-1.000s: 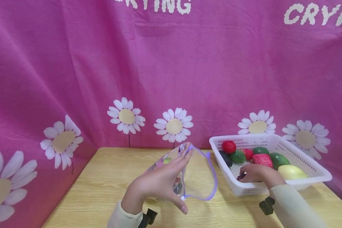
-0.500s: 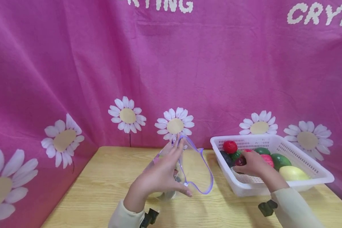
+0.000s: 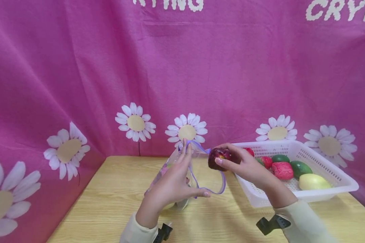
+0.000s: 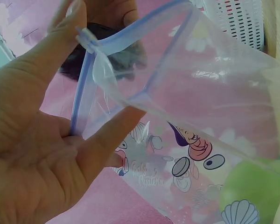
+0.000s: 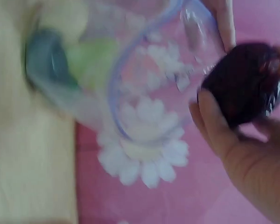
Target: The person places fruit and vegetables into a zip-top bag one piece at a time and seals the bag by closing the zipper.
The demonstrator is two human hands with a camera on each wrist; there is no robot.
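Observation:
In the head view my right hand (image 3: 241, 165) grips a glossy dark red fruit (image 3: 214, 159) between thumb and fingers, at the right side of the mouth of a clear zip bag (image 3: 208, 179). The bag has a purple-blue zip rim and printed cartoon figures. My left hand (image 3: 173, 182) spreads its thumb and fairly straight fingers against the rim, and the mouth gapes toward the right. Through the plastic, a green item (image 4: 256, 186) shows in the left wrist view, and a dark green one (image 5: 49, 58) in the blurred right wrist view.
At the right of the wooden table (image 3: 109, 189) stands a white perforated basket (image 3: 331, 189). It holds a yellow fruit (image 3: 313, 182), a pinkish-red one (image 3: 282, 170) and several other red and green ones. A pink curtain (image 3: 231, 67) with daisies hangs behind.
The right hand has lifted the dark red fruit out of the basket and carried it left to the bag's mouth. The left hand has tilted slightly more upright with the rim.

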